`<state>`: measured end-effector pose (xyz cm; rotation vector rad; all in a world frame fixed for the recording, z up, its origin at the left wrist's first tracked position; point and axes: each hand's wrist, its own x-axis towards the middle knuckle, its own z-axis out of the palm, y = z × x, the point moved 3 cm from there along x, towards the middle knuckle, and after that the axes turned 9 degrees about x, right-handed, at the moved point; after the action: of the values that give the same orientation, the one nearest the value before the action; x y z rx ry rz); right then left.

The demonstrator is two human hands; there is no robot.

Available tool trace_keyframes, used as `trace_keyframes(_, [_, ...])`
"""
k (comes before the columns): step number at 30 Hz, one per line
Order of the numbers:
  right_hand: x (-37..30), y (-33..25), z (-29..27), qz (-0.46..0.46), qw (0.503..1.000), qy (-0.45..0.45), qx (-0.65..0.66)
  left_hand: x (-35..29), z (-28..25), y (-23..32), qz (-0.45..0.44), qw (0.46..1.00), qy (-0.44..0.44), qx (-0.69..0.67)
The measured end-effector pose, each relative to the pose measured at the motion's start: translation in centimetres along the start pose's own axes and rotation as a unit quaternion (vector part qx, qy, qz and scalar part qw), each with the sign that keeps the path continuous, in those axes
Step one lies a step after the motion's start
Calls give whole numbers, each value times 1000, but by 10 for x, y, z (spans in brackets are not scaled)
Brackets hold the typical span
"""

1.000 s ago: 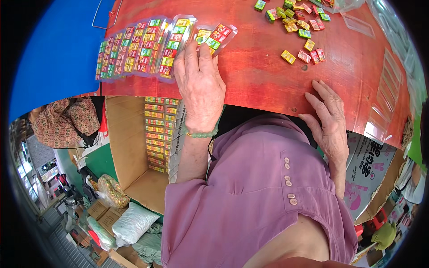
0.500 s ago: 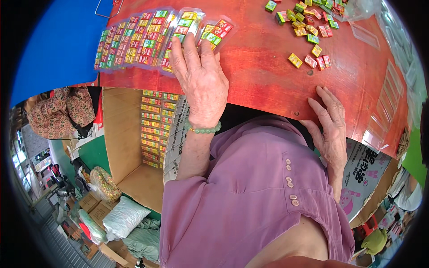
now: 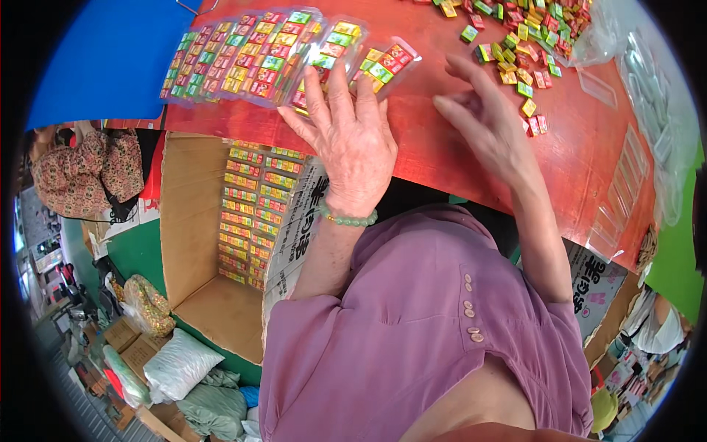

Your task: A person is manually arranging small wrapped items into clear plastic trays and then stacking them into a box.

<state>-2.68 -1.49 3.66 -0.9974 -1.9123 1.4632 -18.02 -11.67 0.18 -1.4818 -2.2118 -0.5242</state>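
Note:
My left hand (image 3: 357, 151), with a green bead bracelet at the wrist, lies with fingers spread on a clear plastic tray (image 3: 343, 37) of small red, yellow and green boxes. To the right of that tray sits a part-covered tray (image 3: 398, 60) with the same kind of little boxes, near my fingertips. Overlapping filled trays (image 3: 247, 60) form a row on the left. My right hand (image 3: 490, 121) hovers over the red table (image 3: 434, 151), fingers apart and nothing visible in them. Beyond it lies a pile of loose small boxes (image 3: 545, 29).
Empty clear trays (image 3: 622, 191) lie along the table's right side, by a plastic bag (image 3: 655, 110). Below the table's front edge stands an open carton (image 3: 195, 214) with rows of filled packs (image 3: 254, 199). A blue surface (image 3: 103, 66) is at the left.
My right hand has lifted from the table's front edge and moved up and left toward the trays. My left hand stays on its tray. The whole view has shifted slightly.

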Motion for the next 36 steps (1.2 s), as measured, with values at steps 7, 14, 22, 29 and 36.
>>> trace_keyframes(7, [57,15,26,55,995,18,85,-11,-10,-9,-25,995,23,-91])
trace_keyframes(14, [71,9,38,89,990,15,108,-29,-18,-31,-95,952,39,-288])
trace_keyframes(22, [74,11,55,107,984,40,135,-30,-14,-36,-171,893,35,-414])
trace_keyframes(29, [77,8,59,111,984,68,120,-32,-5,-29,-191,854,61,-481])
trace_keyframes(36, [81,5,38,-57,972,44,-224,-41,-18,-32,-203,788,40,-580])
